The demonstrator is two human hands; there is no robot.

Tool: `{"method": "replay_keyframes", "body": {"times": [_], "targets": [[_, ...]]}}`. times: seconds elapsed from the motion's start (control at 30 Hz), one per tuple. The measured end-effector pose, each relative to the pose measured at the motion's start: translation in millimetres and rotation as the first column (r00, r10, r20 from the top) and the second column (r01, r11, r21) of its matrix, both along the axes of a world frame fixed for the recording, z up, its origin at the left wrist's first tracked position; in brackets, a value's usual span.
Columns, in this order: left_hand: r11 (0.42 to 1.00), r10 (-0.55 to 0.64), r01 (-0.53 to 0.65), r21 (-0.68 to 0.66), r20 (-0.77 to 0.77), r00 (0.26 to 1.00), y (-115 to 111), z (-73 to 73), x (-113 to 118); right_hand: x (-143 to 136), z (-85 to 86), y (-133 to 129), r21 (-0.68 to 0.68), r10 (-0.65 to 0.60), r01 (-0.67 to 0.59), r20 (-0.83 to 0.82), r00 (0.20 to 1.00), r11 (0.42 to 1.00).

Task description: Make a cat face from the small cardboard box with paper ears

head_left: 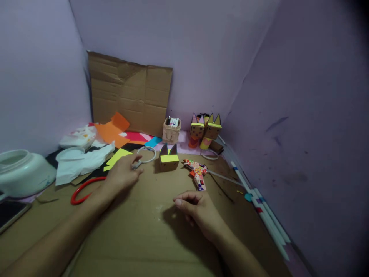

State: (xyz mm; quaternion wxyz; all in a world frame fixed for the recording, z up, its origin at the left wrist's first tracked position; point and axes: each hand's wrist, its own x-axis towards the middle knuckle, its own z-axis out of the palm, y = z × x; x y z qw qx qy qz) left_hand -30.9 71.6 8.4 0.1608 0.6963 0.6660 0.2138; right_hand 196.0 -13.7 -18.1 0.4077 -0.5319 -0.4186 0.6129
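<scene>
My left hand (123,175) reaches over the cardboard sheet, its fingers apart around the grey end of a thin white looped cord (147,147); whether they touch it I cannot tell. My right hand (198,211) hovers lower in the middle, thumb and forefinger pinched together; anything between them is too small to make out. Just beyond the hands stands a small cardboard box head (169,165) with pointed dark ears, a yellow band and drawn eyes. Above my right hand lies a glue gun (197,171) covered in flower-patterned paper.
Left are a red ring-shaped handle (86,190), white tissue (86,163), a white pot (23,173), a phone (13,215) and orange paper (113,130). Behind stand a marker-filled paper bag (171,132) and two eared cardboard figures (197,130). White rolled sticks (268,215) line the right wall.
</scene>
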Motion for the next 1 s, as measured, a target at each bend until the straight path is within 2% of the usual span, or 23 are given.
{"method": "replay_keyframes", "body": {"times": [0.1, 0.27, 0.37, 0.5, 0.57, 0.63, 0.73, 0.8, 0.93, 1.0], "targets": [[0.992, -0.034, 0.010, -0.126, -0.196, 0.980, -18.8, 4.8, -25.4, -4.6, 3.9, -0.3, -0.057, 0.016, -0.021, -0.095, 0.995, 0.998], [0.988, -0.101, 0.054, -0.142, -0.351, 0.931, -36.3, -4.9, -52.2, -15.5, 4.6, 6.4, -0.165, 0.029, -0.064, -0.207, 0.978, 0.984], [0.984, -0.101, 0.034, -0.175, -0.388, 0.916, -38.2, -2.8, -58.8, -20.1, -0.4, 9.9, -0.183, 0.010, -0.054, -0.232, 0.973, 0.982], [0.948, -0.123, -0.025, -0.316, -0.439, 0.890, -39.3, 10.6, -57.8, -18.6, -6.0, 10.0, -0.176, -0.020, -0.022, -0.233, 0.972, 0.984], [0.931, -0.114, -0.066, -0.359, -0.458, 0.882, -38.4, 11.9, -56.7, -15.9, -6.3, 9.4, -0.169, -0.039, 0.000, -0.227, 0.973, 0.986], [0.934, -0.101, -0.085, -0.347, -0.484, 0.869, -36.9, 6.8, -57.1, -13.6, -5.6, 8.9, -0.167, -0.065, 0.026, -0.229, 0.971, 0.986], [0.964, -0.073, -0.073, -0.255, -0.521, 0.850, -36.4, -4.8, -58.1, -12.3, -5.1, 8.2, -0.156, -0.074, 0.035, -0.249, 0.966, 0.987], [0.969, -0.032, -0.106, -0.221, -0.541, 0.841, -38.7, -8.3, -56.5, -12.2, -5.0, 7.9, -0.152, -0.073, 0.033, -0.266, 0.961, 0.988], [0.962, 0.093, -0.216, -0.170, -0.540, 0.837, -45.9, 0.7, -49.7, -11.5, -3.5, 9.1, -0.159, -0.115, 0.065, -0.333, 0.936, 0.985], [0.971, 0.113, -0.194, -0.142, -0.442, 0.890, -48.0, 8.8, -48.6, -10.7, -2.0, 10.3, -0.189, -0.160, 0.092, -0.383, 0.910, 0.978]]}}
